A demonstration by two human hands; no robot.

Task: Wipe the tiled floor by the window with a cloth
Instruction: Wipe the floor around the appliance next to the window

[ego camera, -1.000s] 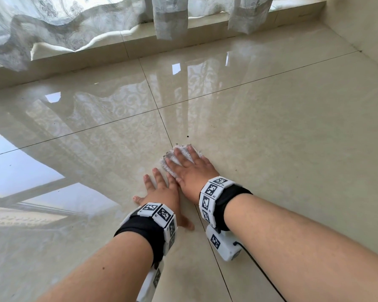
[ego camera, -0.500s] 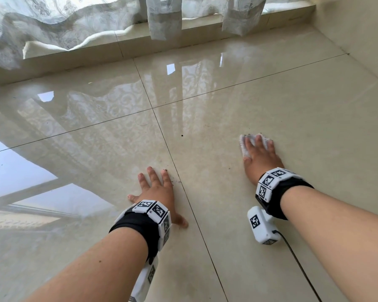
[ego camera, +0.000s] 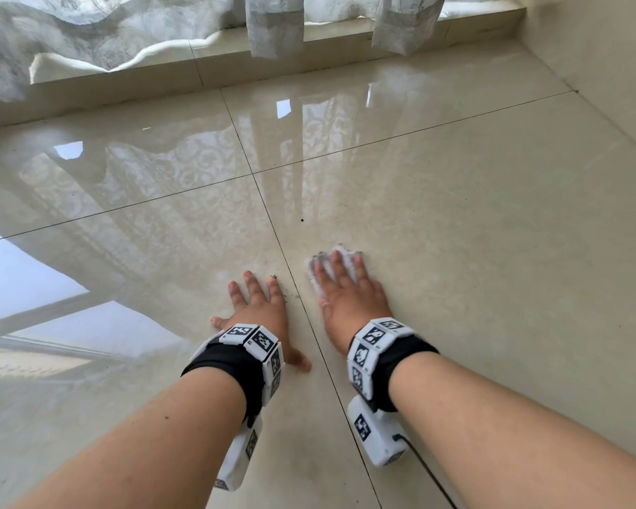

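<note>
Cloth (ego camera: 343, 250), white, dirt-flecked, flattened under right hand (ego camera: 349, 301).

Short sleeves or none; black wristbands (ego camera: 228, 365), white coded marker blocks (ego camera: 261, 339); black cable (ego camera: 430, 473) right.

Palms down, lower centre of frame.
Left hand (ego camera: 261, 314) flat, fingers spread, thumb out sideways; right hand (ego camera: 349, 295) just beside it (slightly higher in frame), fingers straight; bare forearms enter from the bottom edge.
</note>
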